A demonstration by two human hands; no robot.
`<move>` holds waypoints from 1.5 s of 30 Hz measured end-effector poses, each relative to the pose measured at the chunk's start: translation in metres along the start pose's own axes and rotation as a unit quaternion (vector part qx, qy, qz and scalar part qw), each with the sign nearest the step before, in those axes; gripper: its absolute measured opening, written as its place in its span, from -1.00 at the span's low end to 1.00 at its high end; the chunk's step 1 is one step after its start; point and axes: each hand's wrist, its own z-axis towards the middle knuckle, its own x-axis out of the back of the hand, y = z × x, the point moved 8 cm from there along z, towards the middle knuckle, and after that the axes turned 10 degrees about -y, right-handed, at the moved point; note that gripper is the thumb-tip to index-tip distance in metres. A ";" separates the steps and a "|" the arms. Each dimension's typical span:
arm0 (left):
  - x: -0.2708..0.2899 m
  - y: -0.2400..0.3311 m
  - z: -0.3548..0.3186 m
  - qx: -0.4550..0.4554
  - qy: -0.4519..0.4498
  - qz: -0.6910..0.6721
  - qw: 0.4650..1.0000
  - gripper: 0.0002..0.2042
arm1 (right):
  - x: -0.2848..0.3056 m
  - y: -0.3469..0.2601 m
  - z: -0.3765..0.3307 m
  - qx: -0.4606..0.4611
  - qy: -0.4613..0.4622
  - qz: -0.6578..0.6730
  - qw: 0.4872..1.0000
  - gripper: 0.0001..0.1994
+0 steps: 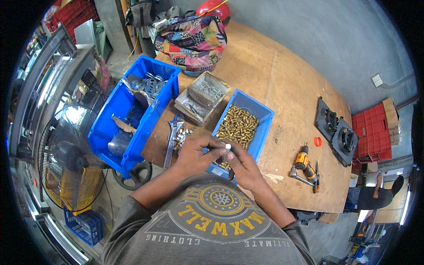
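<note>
My left hand [198,152] and my right hand [245,170] meet in front of my chest, fingers pinched together. Between their fingertips is a small white cap [228,146]; whatever sits below it is hidden by the fingers. Just beyond my hands, a light blue bin [266,115] holds many small brass fittings [237,126]. Left of my left hand, a pile of brass pieces with white tips [180,138] lies on the table, partly covered by the hand. An adjustable wrench [171,143] lies beside that pile.
A large blue bin [99,132] with metal rings stands left, near a fan [70,154]. Boxes of screws [207,93] and a patchwork cloth bundle [192,44] sit farther back. Rightward on the wooden table [282,79] are a cordless drill [304,163], pliers [316,179] and black burner-like parts [338,130].
</note>
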 end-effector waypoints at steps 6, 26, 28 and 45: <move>-0.001 -0.010 -0.006 -0.041 0.051 0.071 0.995 -0.85 | 0.004 0.009 0.006 -0.063 0.028 -0.011 0.998 -0.69; -0.031 -0.030 -0.024 0.073 -0.168 0.228 0.956 -0.56 | 0.000 0.052 0.018 -0.014 -0.040 -0.107 0.993 -0.79; -0.036 -0.025 -0.026 0.045 -0.168 0.278 0.945 -0.58 | 0.003 0.060 0.017 -0.013 -0.044 -0.099 0.994 -0.80; -0.049 -0.020 -0.048 0.136 0.080 0.272 0.949 -0.77 | 0.009 0.050 0.007 0.104 -0.043 -0.277 0.954 -0.78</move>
